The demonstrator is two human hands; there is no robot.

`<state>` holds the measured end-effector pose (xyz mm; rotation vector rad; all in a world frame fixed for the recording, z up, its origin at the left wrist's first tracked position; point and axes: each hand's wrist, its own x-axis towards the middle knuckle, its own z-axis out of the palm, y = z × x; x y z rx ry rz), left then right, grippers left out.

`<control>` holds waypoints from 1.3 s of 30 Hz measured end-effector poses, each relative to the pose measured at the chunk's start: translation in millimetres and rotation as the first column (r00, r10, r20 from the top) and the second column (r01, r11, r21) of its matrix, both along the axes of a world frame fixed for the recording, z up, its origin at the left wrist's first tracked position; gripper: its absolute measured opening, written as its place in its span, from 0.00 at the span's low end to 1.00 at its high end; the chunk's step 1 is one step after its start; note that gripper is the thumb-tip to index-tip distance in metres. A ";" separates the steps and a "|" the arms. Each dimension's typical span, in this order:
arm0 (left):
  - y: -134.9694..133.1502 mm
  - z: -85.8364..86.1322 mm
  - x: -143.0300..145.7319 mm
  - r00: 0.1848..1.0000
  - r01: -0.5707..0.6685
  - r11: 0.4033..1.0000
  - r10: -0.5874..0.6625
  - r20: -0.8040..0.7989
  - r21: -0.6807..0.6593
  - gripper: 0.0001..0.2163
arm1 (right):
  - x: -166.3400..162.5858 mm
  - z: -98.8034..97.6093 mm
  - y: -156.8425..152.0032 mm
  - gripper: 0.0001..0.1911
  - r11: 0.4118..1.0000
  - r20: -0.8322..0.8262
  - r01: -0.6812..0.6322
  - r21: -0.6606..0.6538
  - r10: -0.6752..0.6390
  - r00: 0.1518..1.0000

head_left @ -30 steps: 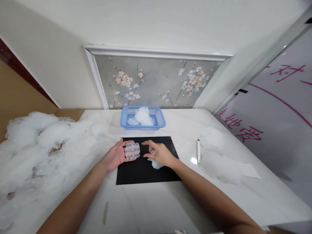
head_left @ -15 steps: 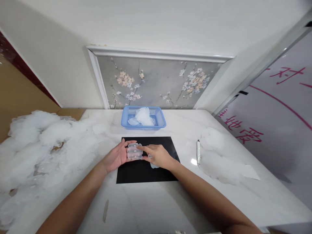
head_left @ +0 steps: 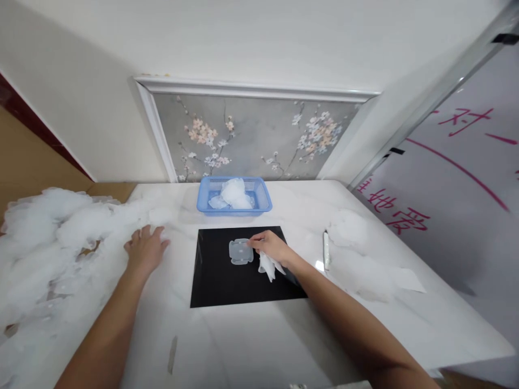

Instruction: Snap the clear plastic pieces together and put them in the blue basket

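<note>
A small clear plastic piece point(head_left: 240, 251) lies flat on the black mat point(head_left: 219, 281) at the table's middle. My right hand point(head_left: 271, 246) rests beside its right edge, fingertips touching it, with a crumpled white cloth point(head_left: 267, 266) tucked under the palm. My left hand point(head_left: 145, 251) is out to the left, fingers spread flat on the edge of a big heap of clear plastic pieces point(head_left: 52, 243).
A blue basket point(head_left: 259, 194) with several clear pieces stands behind the mat. To the right lie a pile of white sheets point(head_left: 360, 259) and a thin white strip point(head_left: 325, 249). A board with red writing point(head_left: 454, 183) leans at the right.
The clear piece went from my left palm to the mat under my right hand. My left hand swung left onto the heap.
</note>
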<state>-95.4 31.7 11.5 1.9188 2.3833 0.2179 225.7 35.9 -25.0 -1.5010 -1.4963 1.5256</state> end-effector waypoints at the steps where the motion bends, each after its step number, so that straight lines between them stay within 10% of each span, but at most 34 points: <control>1: -0.1 1.5 -4.3 0.995 -0.009 0.998 0.003 -0.099 -0.067 0.17 | 1.3 0.0 1.0 0.11 1.000 0.009 0.003 -0.001 -0.003 1.000; 11: 3.6 8.6 -18.1 0.987 0.026 0.982 -0.055 -0.150 -0.189 0.11 | 1.8 1.7 0.5 0.13 1.000 -0.015 0.013 -0.011 -0.013 1.000; 16: 3.6 1.3 1.1 0.981 0.192 0.976 -0.192 -0.010 0.098 0.04 | 2.7 0.2 1.2 0.14 1.000 -0.051 0.010 -0.020 -0.011 0.999; 19: -4.2 -11.2 30.0 0.879 0.418 0.872 -0.459 0.129 0.255 0.04 | 3.1 -1.9 2.5 0.13 0.999 -0.054 0.023 -0.026 -0.024 0.998; 24: -18.7 -33.1 59.7 0.621 0.756 0.647 -0.756 0.208 0.094 0.15 | 4.6 -8.6 5.2 0.13 0.997 -0.069 0.075 0.027 -0.073 0.995; 32: -13.0 -45.3 59.8 0.733 0.598 0.789 -0.610 0.302 0.141 0.18 | 2.4 -12.5 4.9 0.13 0.986 -0.146 0.157 0.056 -0.147 0.978; 39: -17.2 -33.0 71.4 0.597 0.536 0.817 -0.544 0.590 0.211 0.13 | -1.7 -24.4 3.4 0.08 0.964 -0.130 0.080 0.252 -0.048 0.990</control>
